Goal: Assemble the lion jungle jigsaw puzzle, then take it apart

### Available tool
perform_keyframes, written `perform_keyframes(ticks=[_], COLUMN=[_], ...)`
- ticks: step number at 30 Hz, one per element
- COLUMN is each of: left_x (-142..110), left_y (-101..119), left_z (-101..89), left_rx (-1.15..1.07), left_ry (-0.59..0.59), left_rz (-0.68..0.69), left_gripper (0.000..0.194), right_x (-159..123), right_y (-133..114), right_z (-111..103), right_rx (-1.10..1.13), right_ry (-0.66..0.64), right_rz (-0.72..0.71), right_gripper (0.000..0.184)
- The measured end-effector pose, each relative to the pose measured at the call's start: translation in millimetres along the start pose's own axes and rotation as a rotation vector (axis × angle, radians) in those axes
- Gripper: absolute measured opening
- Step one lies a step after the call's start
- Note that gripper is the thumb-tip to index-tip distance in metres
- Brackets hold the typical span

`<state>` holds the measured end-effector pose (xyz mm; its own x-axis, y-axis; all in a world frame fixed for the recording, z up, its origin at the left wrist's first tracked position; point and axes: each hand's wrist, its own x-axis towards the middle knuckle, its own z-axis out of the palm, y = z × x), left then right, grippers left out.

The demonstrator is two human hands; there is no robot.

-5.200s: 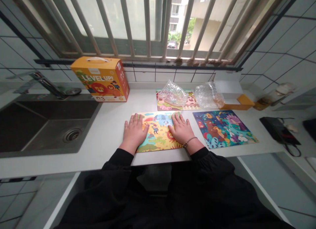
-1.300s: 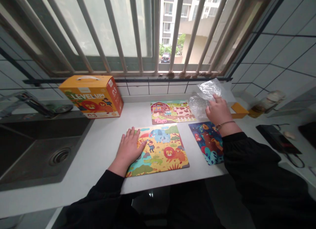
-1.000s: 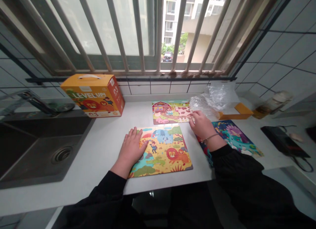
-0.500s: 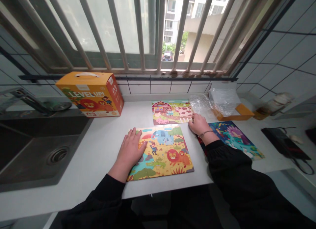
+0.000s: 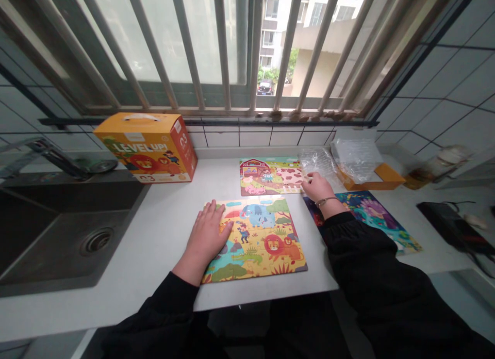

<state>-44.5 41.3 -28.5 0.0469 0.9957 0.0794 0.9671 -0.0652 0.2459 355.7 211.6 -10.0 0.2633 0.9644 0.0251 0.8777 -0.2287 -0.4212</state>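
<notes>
My left hand (image 5: 209, 234) lies flat on the left side of a jigsaw puzzle with safari animals (image 5: 257, 245), fingers stretched out over its upper left part. Farther back is a farm jigsaw puzzle (image 5: 266, 179) with a barn and a cow. My right hand (image 5: 320, 190) is at that puzzle's right edge, its fingers curled and pressed together; what they hold, if anything, is hidden. Under my right wrist and sleeve lies a dark blue puzzle (image 5: 377, 214) with a purple figure, partly covered by the arm.
An orange puzzle box (image 5: 149, 155) with a handle stands at the back left, beside the sink (image 5: 127, 199). Crumpled clear plastic (image 5: 319, 160) and an open orange box (image 5: 389, 177) are at the back right. A black device with a cord (image 5: 444, 227) lies far right. Window bars (image 5: 222, 49) rise behind the counter.
My right hand has shifted slightly up and away along the farm puzzle's right edge. My left hand stays flat on the safari puzzle. The whole view has moved a little.
</notes>
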Motion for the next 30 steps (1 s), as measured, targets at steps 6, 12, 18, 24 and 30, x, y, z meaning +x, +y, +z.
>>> perform_keyframes(ticks=[6,12,18,24,30], left_x=[0,0,-1,5,60], left_y=[-1,-3,-7,-8,-17], left_z=[0.0,-0.3,1.3,-6.6,-35.1], left_rx=[-0.028,-0.058,-0.117,-0.12,-0.044], left_ry=[0.002,0.016,0.052,0.134,0.071], left_rz=[0.0,0.008,0.01,-0.012,-0.053], left_gripper=[0.067,0.065,0.058,0.044,0.034], right_x=[16,3,-9,-38,-70], right_y=[2,-11,-28,-33,-73], right_z=[-6,6,11,-8,7], right_rx=[0.131,0.247,0.313,0.183,0.009], right_ry=[-0.042,-0.065,-0.107,-0.003,-0.03], right_rz=[0.08,0.011,-0.103,-0.244,-0.511], right_gripper=[0.049,0.045,0.042,0.025,0.03])
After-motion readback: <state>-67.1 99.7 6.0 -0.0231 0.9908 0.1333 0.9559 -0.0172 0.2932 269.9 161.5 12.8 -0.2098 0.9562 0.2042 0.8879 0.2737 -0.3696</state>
